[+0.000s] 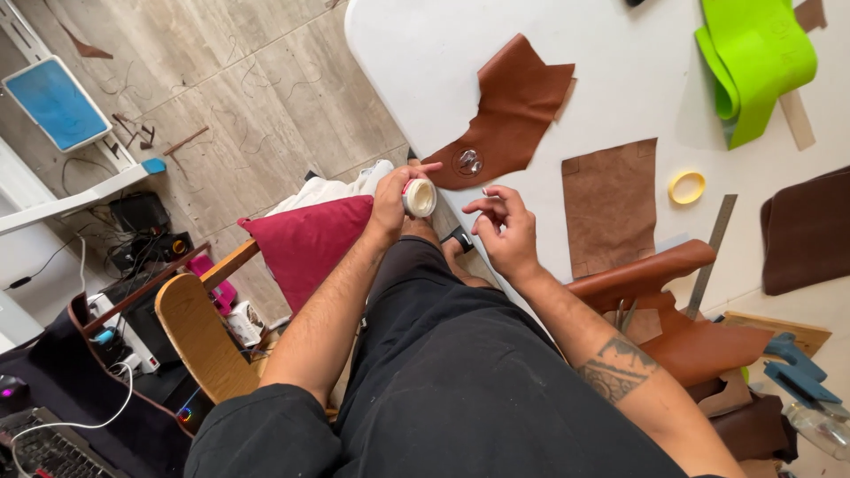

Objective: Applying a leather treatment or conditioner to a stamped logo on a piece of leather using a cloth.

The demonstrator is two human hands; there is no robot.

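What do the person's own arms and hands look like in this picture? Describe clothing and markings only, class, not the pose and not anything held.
Both forearms are bare and hairy. The left arm comes out of a dark sleeve near the upper arm. The right forearm carries a dark patterned tattoo. The left hand and right hand wear no gloves; no rings or watch are visible.

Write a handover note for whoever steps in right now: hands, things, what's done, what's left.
Left hand holds a small white roll of tape at the table edge.
Right hand is open and empty, fingers curled beside the roll, not touching it.
Brown leather piece lies flat just beyond the roll, with a small clear round thing on its near corner.
Tan piece, yellow ring and ruler lie to the right.
Done: roll picked up. Left: no tape visibly pulled or stuck to the leather yet.
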